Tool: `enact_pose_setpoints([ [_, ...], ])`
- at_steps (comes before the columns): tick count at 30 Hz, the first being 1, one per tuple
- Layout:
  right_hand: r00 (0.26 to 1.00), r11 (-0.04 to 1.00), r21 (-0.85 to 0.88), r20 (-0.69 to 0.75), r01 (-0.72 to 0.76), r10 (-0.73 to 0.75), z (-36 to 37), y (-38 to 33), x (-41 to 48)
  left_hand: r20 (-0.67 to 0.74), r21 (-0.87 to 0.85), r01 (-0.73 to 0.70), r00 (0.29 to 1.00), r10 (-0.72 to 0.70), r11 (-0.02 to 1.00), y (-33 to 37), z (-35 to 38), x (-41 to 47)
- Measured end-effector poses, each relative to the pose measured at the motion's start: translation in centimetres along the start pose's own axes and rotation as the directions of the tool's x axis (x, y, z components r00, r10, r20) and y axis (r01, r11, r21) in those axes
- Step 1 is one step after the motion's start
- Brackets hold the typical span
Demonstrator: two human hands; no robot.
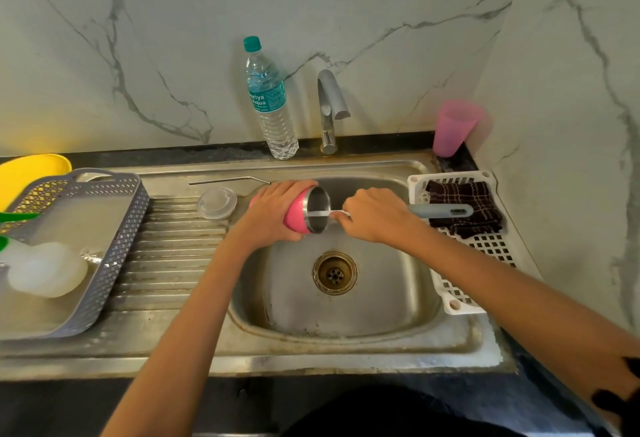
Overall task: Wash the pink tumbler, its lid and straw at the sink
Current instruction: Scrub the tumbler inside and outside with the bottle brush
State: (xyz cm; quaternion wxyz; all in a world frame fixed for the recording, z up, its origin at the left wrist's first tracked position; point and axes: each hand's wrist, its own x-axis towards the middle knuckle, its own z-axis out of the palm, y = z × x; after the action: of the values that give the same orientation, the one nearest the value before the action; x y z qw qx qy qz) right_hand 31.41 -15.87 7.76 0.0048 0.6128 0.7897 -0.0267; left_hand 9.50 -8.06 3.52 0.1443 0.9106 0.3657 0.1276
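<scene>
Bare left forearm (pixel 194 298) and right forearm (pixel 502 284), the right with black blotchy markings (pixel 611 400); dark garment (pixel 381 412) below.

Soft, even, fairly bright light fills the scene. There are no hard shadows, and those in the sink (pixel 381 298) are faint and diffuse. Its steel front rim at 6 o'clock carries a dull sheen. A yellow cast tints the wall (pixel 52 131) at 9 o'clock, above the bowl (pixel 27 173). The cup (pixel 453 128) at 2 o'clock and what lies in the basket (pixel 116 246) at 8 o'clock look smeared. Straight edges bow toward the corners, and the bottom edge is dark.
</scene>
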Motion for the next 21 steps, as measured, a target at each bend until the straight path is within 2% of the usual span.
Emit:
enact_pose_setpoints([
  [7,0.998,0.997,-0.042,0.006,-0.061,0.061,-1.1,2.9,0.0,-0.001,-0.010,0.066,0.998,-0.066,0.998,-2.0,-0.2,-1.0],
  [11,0.999,0.996,-0.080,-0.024,-0.029,0.028,-1.1,1.3,0.7,0.012,0.014,0.029,1.000,-0.029,0.999,-0.6,0.6,-0.3],
  [16,0.999,0.998,-0.030,-0.009,-0.046,0.046,-2.0,2.5,0.0,-0.004,-0.045,0.070,0.998,-0.070,0.997,-2.5,0.5,-2.0],
  [21,0.998,0.999,-0.037,-0.059,0.006,-0.008,-1.3,0.2,1.1,-0.005,-0.095,0.012,1.000,-0.012,0.995,0.5,0.8,-0.5],
])
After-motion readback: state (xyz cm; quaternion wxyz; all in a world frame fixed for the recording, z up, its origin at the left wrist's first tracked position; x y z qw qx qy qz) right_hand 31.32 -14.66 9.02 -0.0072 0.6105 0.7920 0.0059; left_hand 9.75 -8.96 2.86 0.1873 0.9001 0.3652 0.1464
